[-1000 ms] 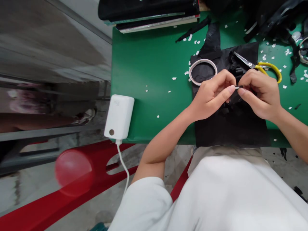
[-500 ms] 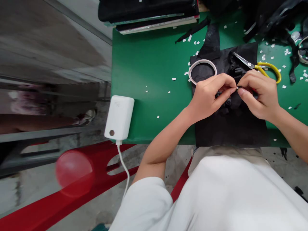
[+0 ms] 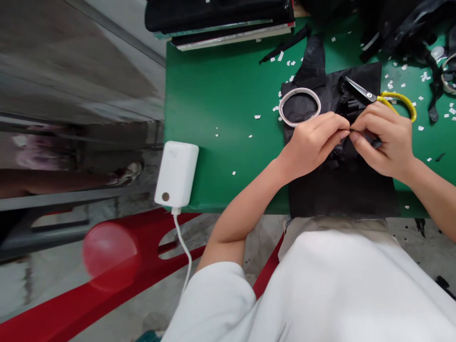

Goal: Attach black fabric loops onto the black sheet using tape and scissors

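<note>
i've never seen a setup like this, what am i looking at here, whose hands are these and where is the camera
There is no robot here: a person works with two bare hands, seen from a camera worn on their own head, looking forward and down. The left hand and right hand meet fingertip to fingertip, pinching a small dark piece; it is too small to tell what it is.

Below them, a black sheet lies on a green table. A pale ring and yellow-handled scissors lie beyond the hands, with white scraps scattered around. Over on the left is a white device with a cable.
</note>
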`<state>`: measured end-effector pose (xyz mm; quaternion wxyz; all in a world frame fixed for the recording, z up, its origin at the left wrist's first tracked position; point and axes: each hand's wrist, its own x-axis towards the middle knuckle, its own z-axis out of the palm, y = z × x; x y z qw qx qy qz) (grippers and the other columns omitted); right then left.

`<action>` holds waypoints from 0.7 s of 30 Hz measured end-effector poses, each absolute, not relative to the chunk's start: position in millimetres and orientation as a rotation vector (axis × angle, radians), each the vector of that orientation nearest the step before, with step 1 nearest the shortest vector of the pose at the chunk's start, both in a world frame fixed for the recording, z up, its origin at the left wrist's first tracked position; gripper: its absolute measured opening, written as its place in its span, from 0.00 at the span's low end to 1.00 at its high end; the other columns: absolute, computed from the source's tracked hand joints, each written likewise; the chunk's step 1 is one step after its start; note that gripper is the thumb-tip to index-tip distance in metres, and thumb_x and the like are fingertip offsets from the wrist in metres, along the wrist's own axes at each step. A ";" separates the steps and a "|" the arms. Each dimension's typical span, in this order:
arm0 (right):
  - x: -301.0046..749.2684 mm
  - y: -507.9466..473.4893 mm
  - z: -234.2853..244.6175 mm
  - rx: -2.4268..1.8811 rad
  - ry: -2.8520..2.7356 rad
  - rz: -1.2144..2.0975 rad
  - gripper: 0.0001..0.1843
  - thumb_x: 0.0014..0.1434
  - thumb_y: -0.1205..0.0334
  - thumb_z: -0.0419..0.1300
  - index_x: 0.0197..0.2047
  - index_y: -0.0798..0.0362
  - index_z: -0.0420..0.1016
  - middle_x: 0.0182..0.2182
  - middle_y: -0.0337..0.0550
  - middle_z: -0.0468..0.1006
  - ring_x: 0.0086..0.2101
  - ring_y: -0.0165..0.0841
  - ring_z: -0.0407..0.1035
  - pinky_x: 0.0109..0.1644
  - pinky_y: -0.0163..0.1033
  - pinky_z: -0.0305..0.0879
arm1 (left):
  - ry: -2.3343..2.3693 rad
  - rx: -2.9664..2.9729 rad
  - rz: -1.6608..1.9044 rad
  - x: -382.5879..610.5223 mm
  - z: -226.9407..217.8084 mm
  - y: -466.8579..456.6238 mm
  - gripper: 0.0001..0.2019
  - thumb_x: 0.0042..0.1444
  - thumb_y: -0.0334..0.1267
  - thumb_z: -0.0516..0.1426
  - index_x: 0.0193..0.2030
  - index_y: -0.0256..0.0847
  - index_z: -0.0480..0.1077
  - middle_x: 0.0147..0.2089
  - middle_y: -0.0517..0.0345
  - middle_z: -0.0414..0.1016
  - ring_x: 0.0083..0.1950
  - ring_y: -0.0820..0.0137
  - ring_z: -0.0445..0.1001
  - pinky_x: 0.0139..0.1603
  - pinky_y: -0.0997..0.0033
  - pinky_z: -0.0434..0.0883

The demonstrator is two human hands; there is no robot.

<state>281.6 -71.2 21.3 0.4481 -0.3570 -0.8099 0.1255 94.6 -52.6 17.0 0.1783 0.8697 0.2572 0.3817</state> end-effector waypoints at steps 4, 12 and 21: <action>281.4 -71.7 21.3 -0.886 -2.000 0.303 0.06 0.59 0.67 0.56 0.30 0.51 0.69 0.24 0.40 0.69 0.27 0.32 0.62 0.32 0.42 0.61 | 0.743 2.460 1.067 94.0 16.8 -53.4 0.09 0.69 0.36 0.48 0.41 0.41 0.68 0.38 0.57 0.78 0.40 0.70 0.79 0.44 0.68 0.76; 281.8 -72.7 21.7 -0.927 -2.016 0.308 0.06 0.59 0.66 0.56 0.30 0.50 0.69 0.24 0.41 0.70 0.28 0.33 0.63 0.33 0.43 0.63 | 0.746 2.455 1.068 93.6 17.3 -54.2 0.08 0.68 0.34 0.48 0.41 0.43 0.67 0.37 0.58 0.77 0.39 0.70 0.79 0.42 0.67 0.77; 281.0 -72.5 21.8 -0.959 -1.976 0.392 0.07 0.60 0.66 0.55 0.29 0.49 0.67 0.24 0.39 0.68 0.26 0.32 0.61 0.32 0.42 0.59 | 0.853 2.418 1.101 95.5 18.1 -55.2 0.08 0.67 0.36 0.49 0.37 0.42 0.67 0.31 0.61 0.74 0.32 0.73 0.76 0.38 0.69 0.76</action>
